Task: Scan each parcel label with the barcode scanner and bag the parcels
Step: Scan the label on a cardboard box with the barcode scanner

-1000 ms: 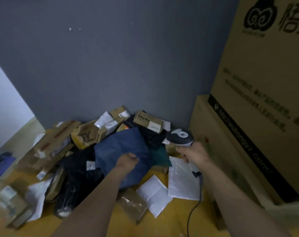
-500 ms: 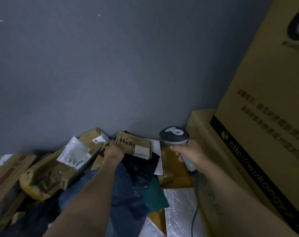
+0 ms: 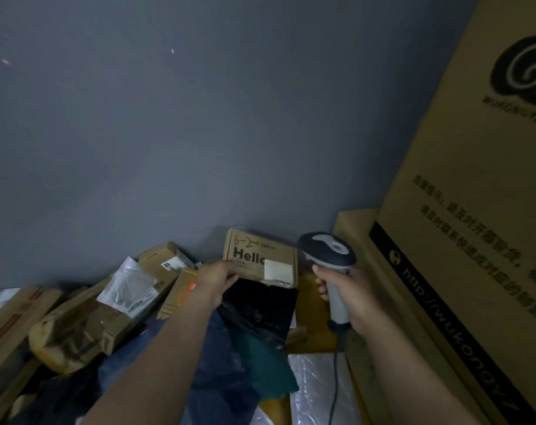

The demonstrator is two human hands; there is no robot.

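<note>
I am holding the small brown box (image 3: 254, 256) printed "Hello" up off the heap, in front of the grey wall (image 3: 199, 118). Its white label (image 3: 278, 270) is facing me at the end nearest 3 o'clock, because that is the side the scanner (image 3: 326, 254) is on. My left hand (image 3: 216, 279) is pinching the box by its 8 o'clock corner, thumb on the front, so that no finger is covering the label. My right hand (image 3: 351, 297) is gripping the scanner's pale handle. Its dark head is sitting just beside the box's right edge and, I judge, is lining up on the label. Whether a finger is pressing the trigger I cannot tell. The cord (image 3: 334, 391) is hanging toward 6 o'clock. Below the box, dark plastic bags (image 3: 260, 314) and other parcels (image 3: 85, 326) are lying heaped from 6 round to 9 o'clock. Tall cartons (image 3: 475, 240) are standing at 3 o'clock.
</note>
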